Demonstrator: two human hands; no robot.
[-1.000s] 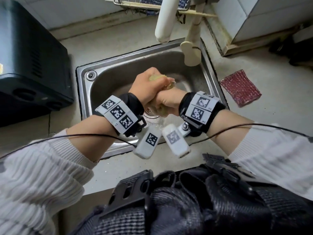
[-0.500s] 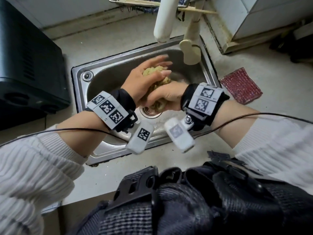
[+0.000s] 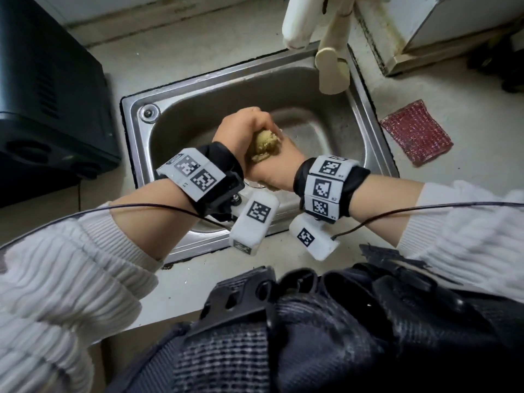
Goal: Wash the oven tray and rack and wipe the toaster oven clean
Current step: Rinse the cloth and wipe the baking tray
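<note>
Over the steel sink (image 3: 136, 143) both my hands squeeze a wadded yellow-green cloth (image 3: 262, 146). My left hand (image 3: 241, 131) grips its top with the fingers curled round it. My right hand (image 3: 279, 165) grips the lower part from below, and its fingers are hidden under the cloth. The black toaster oven (image 3: 51, 109) stands on the counter to the left of the sink. No tray or rack is in view.
A cream tap spout (image 3: 331, 69) and a white pipe (image 3: 300, 21) hang over the sink's far right corner. A red mesh scouring cloth (image 3: 416, 131) lies on the counter to the right. A white box (image 3: 453, 26) stands at the back right.
My left hand's fingers, spread over the cloth half a second ago, have curled tight round it again. Both hands have shifted slightly towards the sink's near side.
</note>
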